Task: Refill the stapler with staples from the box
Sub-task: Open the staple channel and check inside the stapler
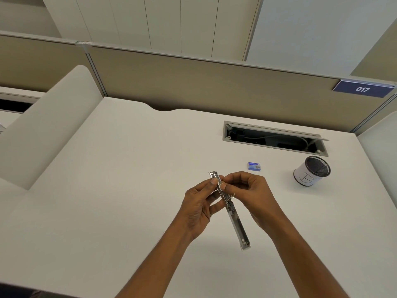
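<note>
A long silver metal stapler (233,218), swung fully open into one straight bar, is held above the white desk (120,190). My left hand (199,209) grips its upper half between thumb and fingers. My right hand (253,194) pinches the same upper part from the right, fingertips at the channel; whether it holds staples I cannot tell. The lower end of the stapler hangs free toward me. A small blue staple box (254,166) lies on the desk just beyond my right hand, apart from both hands.
A white cup with a black mesh rim (311,171) stands at the right. Behind it an open cable trough (275,138) is sunk into the desk. Beige partition walls (193,82) close the back, and padded dividers (49,125) flank both sides.
</note>
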### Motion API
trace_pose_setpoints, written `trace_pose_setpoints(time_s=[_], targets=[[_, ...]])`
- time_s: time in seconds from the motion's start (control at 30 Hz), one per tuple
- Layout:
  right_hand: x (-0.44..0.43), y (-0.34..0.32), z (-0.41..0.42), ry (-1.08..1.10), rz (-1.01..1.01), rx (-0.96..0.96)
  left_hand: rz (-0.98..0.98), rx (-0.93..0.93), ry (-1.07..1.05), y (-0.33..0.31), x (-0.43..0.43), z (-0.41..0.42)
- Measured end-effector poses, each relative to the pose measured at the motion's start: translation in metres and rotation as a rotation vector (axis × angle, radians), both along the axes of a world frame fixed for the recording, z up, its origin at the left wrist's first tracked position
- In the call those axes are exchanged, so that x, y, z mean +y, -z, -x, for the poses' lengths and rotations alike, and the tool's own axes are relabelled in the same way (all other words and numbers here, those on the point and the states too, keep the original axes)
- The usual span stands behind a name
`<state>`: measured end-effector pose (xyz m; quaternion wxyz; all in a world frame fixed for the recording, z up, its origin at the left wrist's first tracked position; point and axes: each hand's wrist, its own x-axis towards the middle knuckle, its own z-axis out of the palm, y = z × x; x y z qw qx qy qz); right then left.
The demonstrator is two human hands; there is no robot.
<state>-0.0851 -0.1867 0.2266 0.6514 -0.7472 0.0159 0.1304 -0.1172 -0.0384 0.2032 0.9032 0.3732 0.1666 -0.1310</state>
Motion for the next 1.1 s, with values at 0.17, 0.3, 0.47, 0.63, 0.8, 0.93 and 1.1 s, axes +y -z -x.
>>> trace_pose_setpoints(time_s=[0.17, 0.3, 0.47, 0.63, 0.8, 0.93, 1.1], targets=[[0.002, 0.002, 0.002, 0.064, -0.042, -0.010, 0.018, 0.000, 0.009, 0.000, -0.003, 0.000], [0.003, 0.001, -0.001, 0.082, -0.059, -0.002, 0.027, -0.002, 0.012, -0.002, -0.004, -0.001], [0.003, 0.001, -0.001, 0.063, -0.070, 0.031, 0.023, -0.011, 0.013, -0.002, -0.002, -0.001], [0.000, 0.003, 0.003, 0.027, -0.081, 0.012, 0.000, -0.010, -0.009, -0.001, -0.001, -0.003], [-0.003, 0.006, 0.004, 0.030, -0.085, 0.014, 0.001, -0.007, -0.003, 0.001, -0.002, -0.002], [-0.005, 0.009, 0.005, 0.039, -0.100, 0.023, 0.008, -0.002, 0.002, 0.003, -0.004, -0.001], [-0.005, 0.010, 0.008, 0.049, -0.297, 0.163, -0.017, -0.008, 0.008, 0.003, -0.003, -0.001]])
